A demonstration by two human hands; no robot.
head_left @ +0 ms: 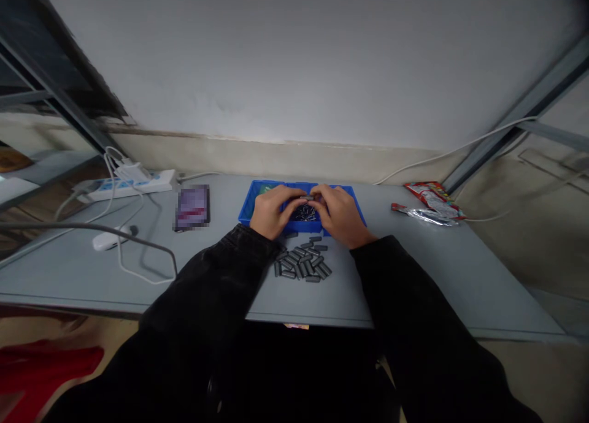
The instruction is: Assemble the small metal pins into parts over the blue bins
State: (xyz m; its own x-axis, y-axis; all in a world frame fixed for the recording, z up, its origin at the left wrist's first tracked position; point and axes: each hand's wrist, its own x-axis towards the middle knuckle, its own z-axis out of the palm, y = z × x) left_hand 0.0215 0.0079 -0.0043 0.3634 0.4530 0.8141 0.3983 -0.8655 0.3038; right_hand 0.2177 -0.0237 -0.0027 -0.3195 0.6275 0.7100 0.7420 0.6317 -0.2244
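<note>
My left hand [272, 211] and my right hand [341, 213] meet over a blue divided tray [245, 210]. Between their fingertips is one small grey cylinder [307, 197], pinched from both sides. Under the fingers, the tray's middle compartment contains many small shiny metal pieces [304, 213]. Something greenish lies in the left compartment, partly covered by my left hand. Just in front of the tray, a loose pile of grey cylinders [304, 262] is spread on the grey table [322, 303].
At the left are a white power strip [159, 182] with cables, a white device [108, 240] and a pixelated dark rectangular object [192, 207]. A red packet [432, 197] and a silver pouch [435, 217] lie at the right. A wall stands behind.
</note>
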